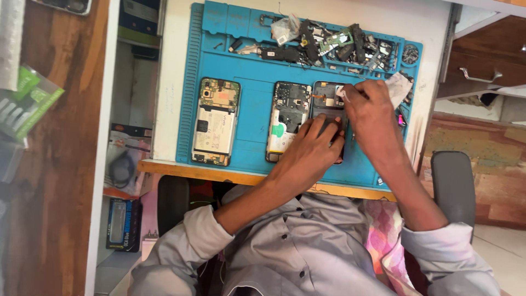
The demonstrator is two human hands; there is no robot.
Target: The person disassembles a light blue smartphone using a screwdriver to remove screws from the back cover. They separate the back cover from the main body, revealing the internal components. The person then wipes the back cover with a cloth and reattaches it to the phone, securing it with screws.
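Matt blue rubbery work mat [255, 118], worn wooden desk edge [219, 174], smooth grey cloth shirt [307, 246], glossy plastic-wrapped packets [24, 101]

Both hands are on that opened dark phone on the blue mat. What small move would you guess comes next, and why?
Probably a gentle wipe or press at the top of the dark phone. The right hand pinches a small white piece against its upper end, while the left hand lies flat over the lower part, holding it down on the blue mat. What the piece is, I cannot tell.
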